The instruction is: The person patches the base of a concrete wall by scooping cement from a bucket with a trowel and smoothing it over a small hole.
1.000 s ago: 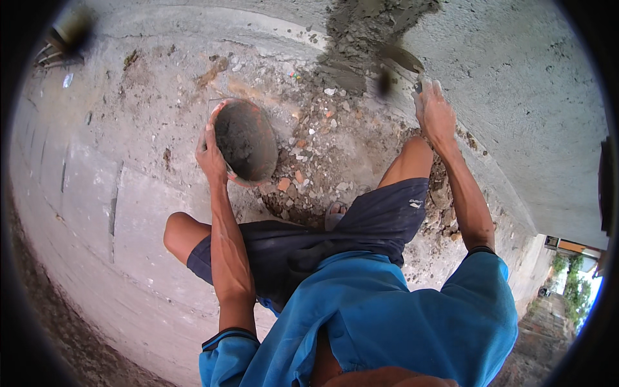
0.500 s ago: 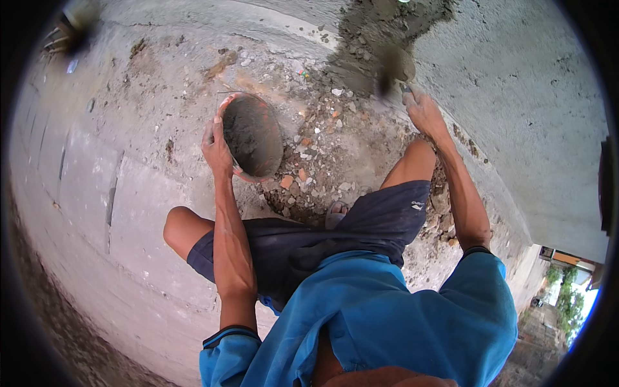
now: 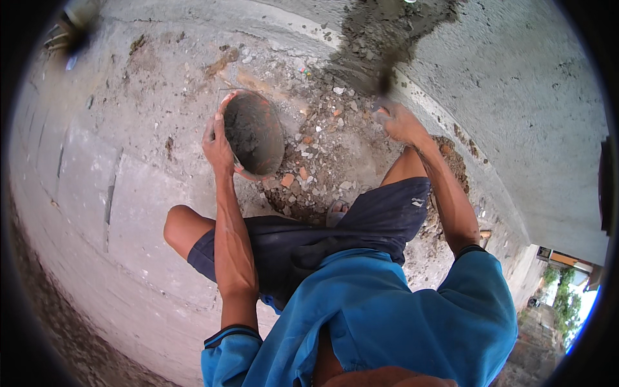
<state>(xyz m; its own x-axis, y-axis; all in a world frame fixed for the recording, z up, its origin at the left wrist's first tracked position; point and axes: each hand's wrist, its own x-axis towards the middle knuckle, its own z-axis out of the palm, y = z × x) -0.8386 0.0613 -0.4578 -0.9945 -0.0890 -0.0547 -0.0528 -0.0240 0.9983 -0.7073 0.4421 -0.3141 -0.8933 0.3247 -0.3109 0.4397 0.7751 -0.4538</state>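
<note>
A bucket (image 3: 273, 143) with a reddish rim stands tilted on the ground to the left, wet grey mortar (image 3: 244, 129) inside it. My left hand (image 3: 218, 146) is closed round its left rim. To the right, my right hand (image 3: 401, 124) is closed on a trowel (image 3: 380, 103); its blade is mostly lost behind a dark blur and against the grey ground. Beyond this hand, a dark patch of wet mortar (image 3: 367, 39) covers the foot of the wall and the ground before it.
A grey plastered wall (image 3: 516, 116) rises along the right and far side. Broken brick bits and stones (image 3: 309, 158) lie between the bucket and my right leg. Concrete slabs (image 3: 84, 174) with gaps stretch to the left. Dark smudges blur parts of the view.
My right hand with the trowel has drawn back from the mortar patch, moving left and nearer to me. My left hand stays on the bucket, which has hardly shifted.
</note>
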